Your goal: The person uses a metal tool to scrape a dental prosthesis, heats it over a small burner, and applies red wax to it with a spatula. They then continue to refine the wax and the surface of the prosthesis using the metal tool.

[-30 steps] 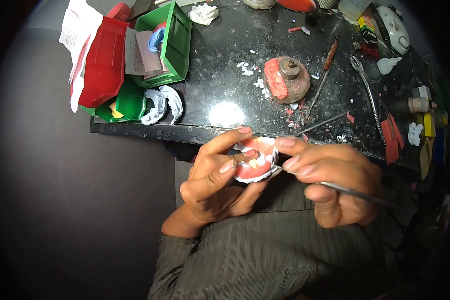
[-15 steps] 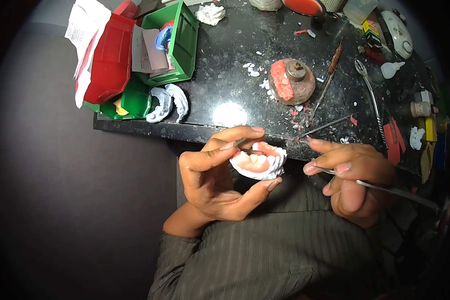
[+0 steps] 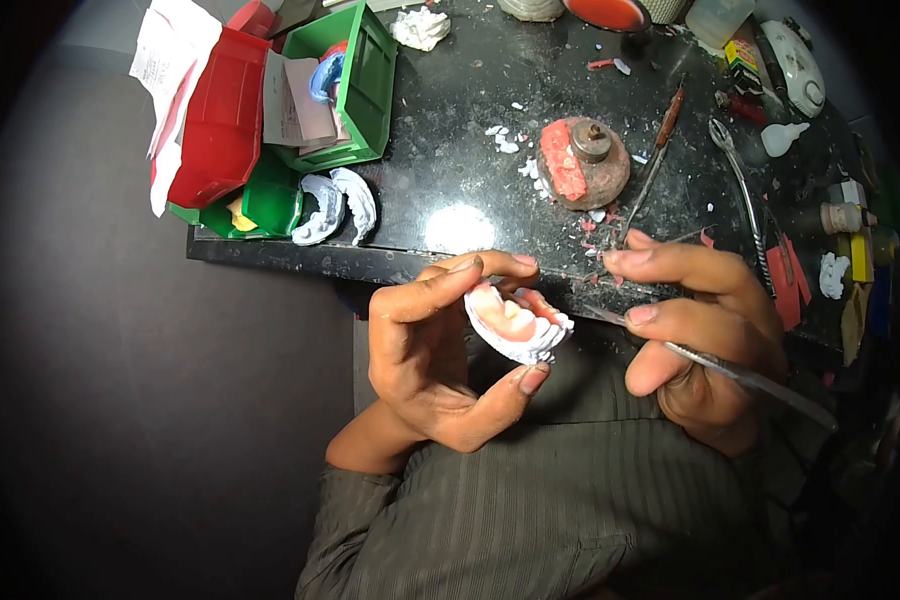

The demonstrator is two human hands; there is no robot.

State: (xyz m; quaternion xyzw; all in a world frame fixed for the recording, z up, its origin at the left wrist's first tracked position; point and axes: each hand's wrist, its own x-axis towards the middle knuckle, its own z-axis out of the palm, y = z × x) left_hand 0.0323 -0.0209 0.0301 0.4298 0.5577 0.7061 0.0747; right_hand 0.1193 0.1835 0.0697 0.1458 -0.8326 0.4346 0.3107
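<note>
Held at the table's front edge by my left hand, a white plaster dental cast carries pink wax and pale teeth. Thumb and fingertips grip its rim, and the tooth side is tilted up. To its right, my right hand pinches a slim metal dental carver. The carver's thin tip points left toward the cast, with a gap between them. Its other end widens into a flat blade at the lower right.
A spirit lamp with pink wax on it stands on the black table, among scraps. Right of it lie a wax knife, a twisted-handle tool and pink wax sheets. Bins and grey-white casts sit left.
The cast has turned and tilted in my left hand, whose index finger has shifted along the rim. My right hand's index finger has lifted and extended, and the carver has changed its angle.
</note>
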